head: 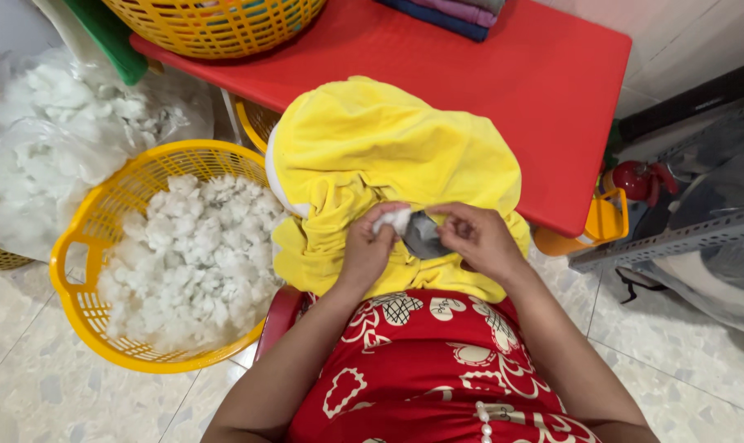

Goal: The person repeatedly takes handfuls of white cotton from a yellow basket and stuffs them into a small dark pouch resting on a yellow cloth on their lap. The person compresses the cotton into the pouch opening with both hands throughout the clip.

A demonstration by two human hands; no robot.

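Observation:
A large yellow plush shell (392, 148) rests on my lap and against the red table (552, 90). My left hand (368, 246) pinches a tuft of white stuffing (394, 218) at an opening in the yellow fabric. My right hand (478, 238) grips the yellow fabric at the edge of that opening, where a grey lining (425, 238) shows. Both hands are close together at the plush's lower middle.
A yellow basket (85, 271) full of white stuffing stands on the tiled floor at my left. Behind it lie clear bags of stuffing (52, 123). Another yellow basket (216, 25) and folded cloths (454, 12) sit on the table. Metal shelving (683, 234) is at right.

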